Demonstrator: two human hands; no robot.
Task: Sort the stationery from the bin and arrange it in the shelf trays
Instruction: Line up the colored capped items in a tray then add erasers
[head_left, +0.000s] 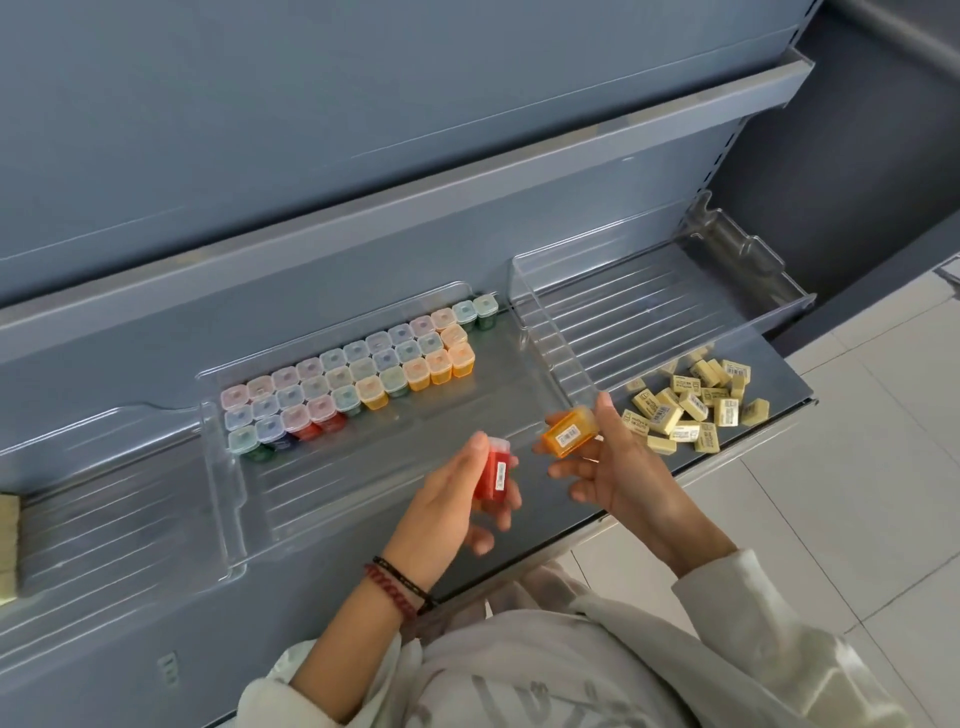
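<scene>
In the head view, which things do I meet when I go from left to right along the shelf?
Pale yellow stack at the left edge → rows of coloured boxes → red box in the left hand → orange box in the right hand → loose yellow erasers.

Beyond the left hand and the right hand stands a blue-grey metal shelving unit, its flat back panel rising past the top of the view. 1 upper shelf slants across above both hands, and the lower shelf deck runs beneath them. Right of the right hand lies a floor of pale glossy tiles with thin grey joints. Farther right and beyond, a dark grey wall sits in shade. The light is soft and even.
</scene>
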